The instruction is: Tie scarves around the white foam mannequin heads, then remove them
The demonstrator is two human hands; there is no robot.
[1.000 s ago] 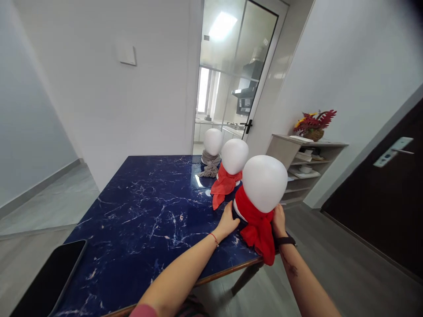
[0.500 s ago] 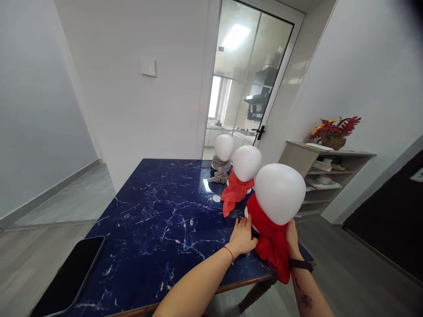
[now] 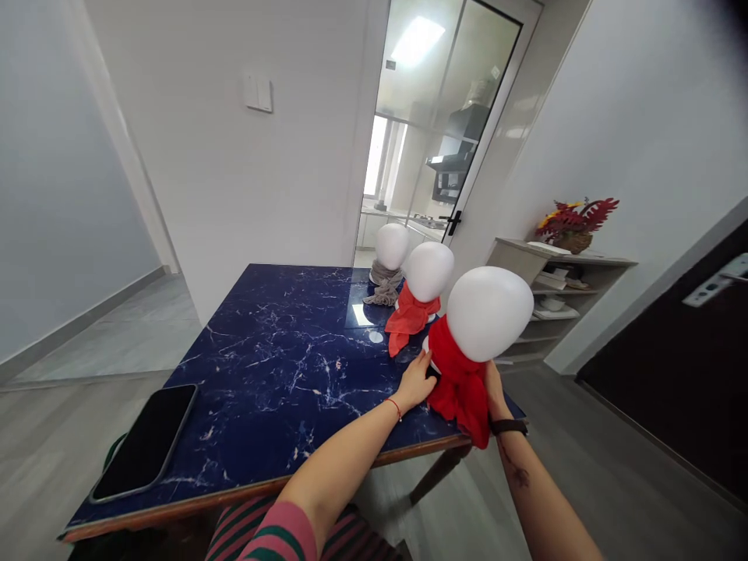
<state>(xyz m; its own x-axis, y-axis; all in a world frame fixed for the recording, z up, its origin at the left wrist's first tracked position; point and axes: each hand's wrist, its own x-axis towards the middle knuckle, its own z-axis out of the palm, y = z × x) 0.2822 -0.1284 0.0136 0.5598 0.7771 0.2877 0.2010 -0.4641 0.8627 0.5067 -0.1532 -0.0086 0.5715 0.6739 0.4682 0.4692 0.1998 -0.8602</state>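
Three white mannequin heads stand in a row along the right side of a dark blue marble table. The nearest head wears a red scarf that hangs over the table's edge. My left hand rests against the head's base on its left side, fingers stretched forward. My right hand presses the base from the right, mostly hidden behind the scarf. The middle head also wears a red scarf. The far head wears a grey scarf.
A black phone lies face up at the table's near left corner. A low shelf unit with a flower basket stands by the right wall. A glass door opens behind the table, and a dark door is at right.
The camera view has pulled back and tilted down, showing more of the table's near edge and my striped sleeve. Both hands stay on the nearest head's base.
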